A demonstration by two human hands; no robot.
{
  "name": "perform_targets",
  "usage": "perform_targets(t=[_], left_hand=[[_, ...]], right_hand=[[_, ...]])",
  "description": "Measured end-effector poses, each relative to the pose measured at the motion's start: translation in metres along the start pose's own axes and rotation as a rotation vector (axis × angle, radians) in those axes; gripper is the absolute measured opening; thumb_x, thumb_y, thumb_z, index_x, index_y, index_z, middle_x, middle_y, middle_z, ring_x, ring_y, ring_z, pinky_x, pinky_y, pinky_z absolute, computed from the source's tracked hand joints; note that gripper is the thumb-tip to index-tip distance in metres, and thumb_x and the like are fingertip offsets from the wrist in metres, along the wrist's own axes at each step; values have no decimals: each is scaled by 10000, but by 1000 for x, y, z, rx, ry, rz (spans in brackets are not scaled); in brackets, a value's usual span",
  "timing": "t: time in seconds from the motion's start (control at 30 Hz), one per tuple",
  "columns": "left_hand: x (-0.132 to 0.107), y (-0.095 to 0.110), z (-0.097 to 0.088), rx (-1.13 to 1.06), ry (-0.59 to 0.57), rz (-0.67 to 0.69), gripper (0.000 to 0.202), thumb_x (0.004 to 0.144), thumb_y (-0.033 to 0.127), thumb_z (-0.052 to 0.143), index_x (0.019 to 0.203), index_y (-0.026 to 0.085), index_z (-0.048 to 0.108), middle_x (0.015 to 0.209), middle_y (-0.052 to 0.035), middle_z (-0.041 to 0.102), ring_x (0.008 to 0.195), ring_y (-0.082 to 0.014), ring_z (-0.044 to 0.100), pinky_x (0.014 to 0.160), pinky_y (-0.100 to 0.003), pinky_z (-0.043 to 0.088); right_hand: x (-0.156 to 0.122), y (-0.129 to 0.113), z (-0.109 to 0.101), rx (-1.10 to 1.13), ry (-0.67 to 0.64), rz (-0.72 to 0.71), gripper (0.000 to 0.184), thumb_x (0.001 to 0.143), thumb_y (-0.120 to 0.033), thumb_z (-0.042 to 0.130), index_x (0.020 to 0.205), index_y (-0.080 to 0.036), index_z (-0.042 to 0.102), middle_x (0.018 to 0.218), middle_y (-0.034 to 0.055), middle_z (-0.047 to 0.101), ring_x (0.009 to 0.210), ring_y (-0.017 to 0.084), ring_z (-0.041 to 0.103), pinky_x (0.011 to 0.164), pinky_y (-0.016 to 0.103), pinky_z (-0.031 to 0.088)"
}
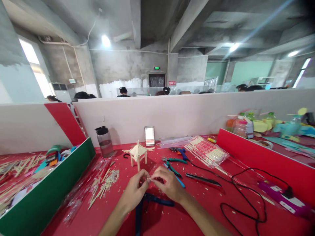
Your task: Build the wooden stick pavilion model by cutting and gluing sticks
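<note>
My left hand [135, 189] and my right hand [169, 184] meet at the fingertips over the red table. Both are closed in a pinch around something small and pale, too tiny to name. Just beyond them a little pavilion model [138, 153] made of wooden sticks stands upright on thin legs. Under my hands lies a dark blue-handled tool [158, 199], its head hidden. To the right of my right hand are green-handled pliers [176, 160], a blue glue gun [182, 153] and a black utility knife [203, 179].
A water bottle [104, 142] stands at the back left. Stick offcuts [108, 180] and plastic wrap [81, 193] lie left. Bundled sticks [206, 150], a black cord [236, 183] and a purple power strip [283, 196] are right. Green [56, 177] and red [265, 157] dividers flank the table.
</note>
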State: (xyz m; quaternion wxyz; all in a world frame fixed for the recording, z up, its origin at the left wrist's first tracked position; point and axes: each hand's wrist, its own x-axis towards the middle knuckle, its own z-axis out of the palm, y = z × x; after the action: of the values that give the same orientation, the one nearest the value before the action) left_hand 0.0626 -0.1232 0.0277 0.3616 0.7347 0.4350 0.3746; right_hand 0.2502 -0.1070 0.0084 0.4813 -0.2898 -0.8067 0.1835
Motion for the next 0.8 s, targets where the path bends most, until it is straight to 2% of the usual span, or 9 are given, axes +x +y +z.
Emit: perform_targets(t=[0.33,0.43,0.53,0.63,0.7,0.8], left_hand=[[1,-4,3,-83,-23,16,168,909,334,497,829,186,505,729,36,465,661,-125,425,619,-238,335],[3,-6,3,-86,-12,6,192,909,352,499,818,183,507,697,43,447,632,-119,410,599,-234,325],[5,-11,1,-83,29,-10,214,898,379,514,821,179,517,697,39,460,632,-122,421,602,-233,340],[8,-17,-1,-90,64,-25,241,881,404,535,809,173,531,694,32,481,631,-124,434,601,-233,354],[9,-21,-2,-99,74,-30,252,871,415,547,807,172,542,682,31,491,616,-123,437,589,-231,357],[12,-25,-4,-105,83,-42,274,857,439,556,793,173,540,667,30,497,602,-124,446,580,-231,361]], right_hand=[[-2,2,1,32,-13,4,66,919,-248,633,888,-216,681,854,15,627,792,143,592,731,253,455],[0,2,-4,19,-40,28,57,908,-246,641,936,-222,685,876,15,638,789,143,593,725,250,456],[4,5,-16,-13,4,119,121,910,-245,616,1018,-221,664,908,20,655,788,145,607,703,244,466],[6,19,-34,-151,62,249,137,912,-220,556,1007,-200,652,924,36,674,781,157,617,722,265,469],[4,33,-47,-306,31,342,124,886,-212,559,956,-191,659,869,33,677,732,164,614,710,275,459],[-3,53,-61,-477,-86,465,111,851,-215,579,909,-193,670,847,39,687,752,180,627,704,271,443]])
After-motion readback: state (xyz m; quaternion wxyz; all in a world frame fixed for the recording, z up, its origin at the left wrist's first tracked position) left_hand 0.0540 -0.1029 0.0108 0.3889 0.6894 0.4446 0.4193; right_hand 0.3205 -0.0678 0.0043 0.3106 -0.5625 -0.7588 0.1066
